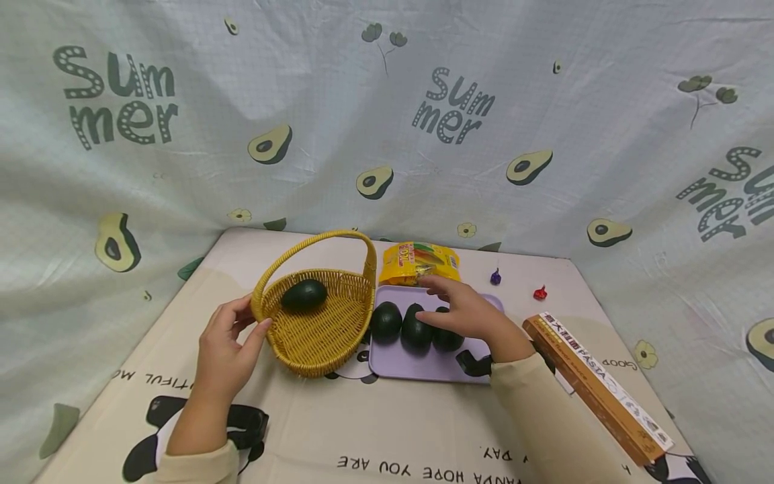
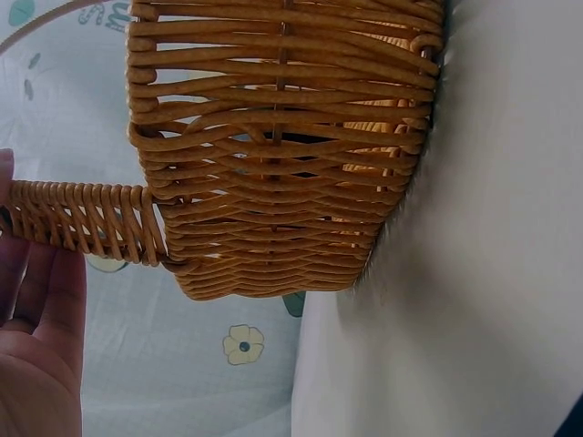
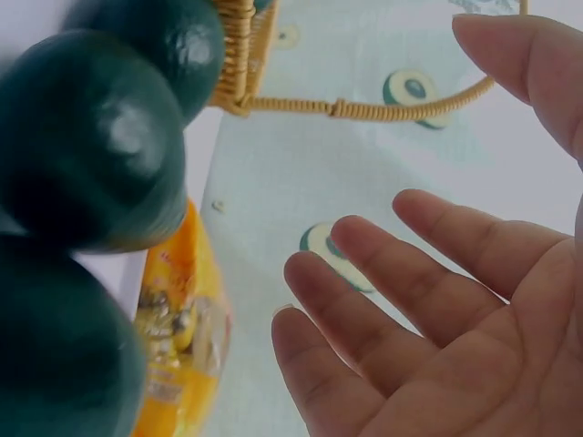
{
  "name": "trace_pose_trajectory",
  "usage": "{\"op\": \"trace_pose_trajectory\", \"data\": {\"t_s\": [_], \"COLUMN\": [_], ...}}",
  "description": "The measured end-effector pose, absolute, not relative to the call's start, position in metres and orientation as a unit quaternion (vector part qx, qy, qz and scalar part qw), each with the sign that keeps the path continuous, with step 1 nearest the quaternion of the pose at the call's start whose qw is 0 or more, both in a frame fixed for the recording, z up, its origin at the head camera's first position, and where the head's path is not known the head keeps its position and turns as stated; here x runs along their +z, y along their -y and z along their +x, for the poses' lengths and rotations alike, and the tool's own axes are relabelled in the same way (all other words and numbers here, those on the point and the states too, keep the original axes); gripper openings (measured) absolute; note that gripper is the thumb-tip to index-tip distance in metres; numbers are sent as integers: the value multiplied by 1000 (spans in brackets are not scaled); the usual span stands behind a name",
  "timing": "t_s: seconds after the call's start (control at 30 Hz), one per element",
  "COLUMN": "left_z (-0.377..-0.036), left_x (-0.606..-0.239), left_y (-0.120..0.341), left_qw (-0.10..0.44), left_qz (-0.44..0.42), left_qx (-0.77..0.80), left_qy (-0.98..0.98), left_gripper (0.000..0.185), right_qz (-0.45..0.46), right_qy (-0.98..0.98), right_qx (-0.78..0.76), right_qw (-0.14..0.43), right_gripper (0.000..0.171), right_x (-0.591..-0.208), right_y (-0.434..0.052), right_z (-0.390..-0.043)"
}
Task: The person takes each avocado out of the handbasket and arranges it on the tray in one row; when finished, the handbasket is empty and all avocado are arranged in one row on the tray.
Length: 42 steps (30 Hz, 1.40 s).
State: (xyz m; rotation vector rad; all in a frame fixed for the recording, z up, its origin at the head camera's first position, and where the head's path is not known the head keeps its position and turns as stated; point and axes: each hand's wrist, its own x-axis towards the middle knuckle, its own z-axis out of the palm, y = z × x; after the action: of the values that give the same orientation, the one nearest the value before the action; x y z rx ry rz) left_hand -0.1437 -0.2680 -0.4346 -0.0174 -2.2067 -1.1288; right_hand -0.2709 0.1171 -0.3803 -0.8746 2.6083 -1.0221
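Observation:
My left hand (image 1: 225,349) grips the handle of a yellow woven basket (image 1: 320,336) at its left side. Seen in the left wrist view, the fingers (image 2: 59,309) lie against the wrapped handle (image 2: 91,218) near where it joins the basket wall. One dark green avocado (image 1: 304,296) lies inside the basket. To the right, a lilac tray (image 1: 387,367) bears three more avocados (image 1: 417,333) in a row. Above them hovers my right hand (image 1: 468,312), fingers spread and holding nothing. In the right wrist view its palm (image 3: 483,373) is apart from the avocados (image 3: 100,137).
Behind the tray lies a yellow snack bag (image 1: 417,262). A purple wrapped candy (image 1: 496,276) and a red one (image 1: 540,293) sit at the back right. A long brown pasta box (image 1: 595,386) lies slanted beside my right forearm. A printed cloth wall (image 1: 326,101) rises behind the table.

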Motion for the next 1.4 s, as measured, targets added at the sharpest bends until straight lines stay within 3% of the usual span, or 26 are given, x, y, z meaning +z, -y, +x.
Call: {"op": "trace_pose_trajectory", "data": {"t_s": [0.67,1.4], "left_z": [-145,-146], "left_x": [-434,-434], "left_y": [270,270], "left_qw": [326,318], "left_qz": [-7,-10], "left_qx": [-428,-431], "left_qy": [843,845], "left_gripper": [47,46], "right_qz": [-365,-392], "right_qy": [-884,-869], "right_qx": [-280,-279], "right_qw": [81,114], "right_gripper": [75,73], "right_x": [-362,-358], "right_y": [-67,-17], "right_z": [-279,-290]}}
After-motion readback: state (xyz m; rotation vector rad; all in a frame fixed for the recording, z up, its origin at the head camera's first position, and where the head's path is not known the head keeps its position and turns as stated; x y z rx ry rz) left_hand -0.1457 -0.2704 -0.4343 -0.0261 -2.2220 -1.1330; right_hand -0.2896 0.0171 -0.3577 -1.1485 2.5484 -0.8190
